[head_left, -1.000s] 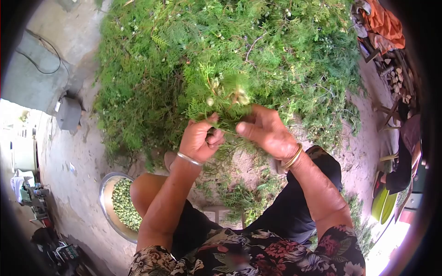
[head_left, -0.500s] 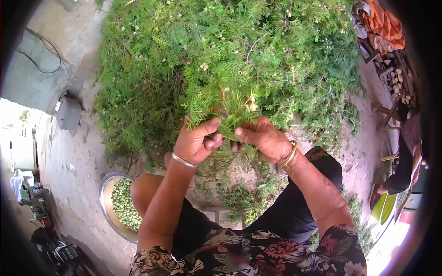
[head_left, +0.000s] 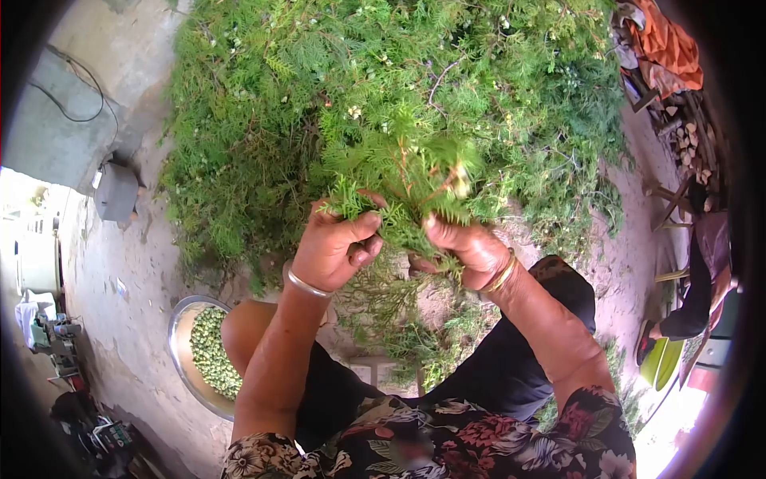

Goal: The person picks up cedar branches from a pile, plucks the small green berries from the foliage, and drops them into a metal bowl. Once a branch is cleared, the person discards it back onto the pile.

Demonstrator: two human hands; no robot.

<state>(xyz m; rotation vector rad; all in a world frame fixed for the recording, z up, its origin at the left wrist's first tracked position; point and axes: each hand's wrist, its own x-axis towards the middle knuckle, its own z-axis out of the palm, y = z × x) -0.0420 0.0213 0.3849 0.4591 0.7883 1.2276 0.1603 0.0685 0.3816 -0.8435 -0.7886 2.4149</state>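
Observation:
A leafy evergreen sprig (head_left: pixel 405 188), with reddish stems and a pale cone cluster at its right side, is held up between my two hands. My left hand (head_left: pixel 335 246) is closed on its left part, thumb pressed toward the curled fingers. My right hand (head_left: pixel 472 249) pinches the lower right of the sprig, and some fingertips are hidden behind the foliage. Beyond both hands rises a big heap of cut evergreen branches (head_left: pixel 263 104) dotted with small pale cones. Loose sprigs (head_left: pixel 415 339) lie on the ground below, between my legs.
Left of my knee stands a metal basin (head_left: pixel 180 351) holding many small green cones (head_left: pixel 212 351). A grey box-like object (head_left: pixel 116 191) sits farther left. At the right are stacked firewood (head_left: pixel 692 148), an orange cloth (head_left: pixel 662 48), another person's leg (head_left: pixel 692 295) and a yellow-green basin (head_left: pixel 661 363).
My right hand has moved slightly right and lower, apart from my left hand. My left hand has shifted a little left. The sprig's top has swung and its right side is blurred.

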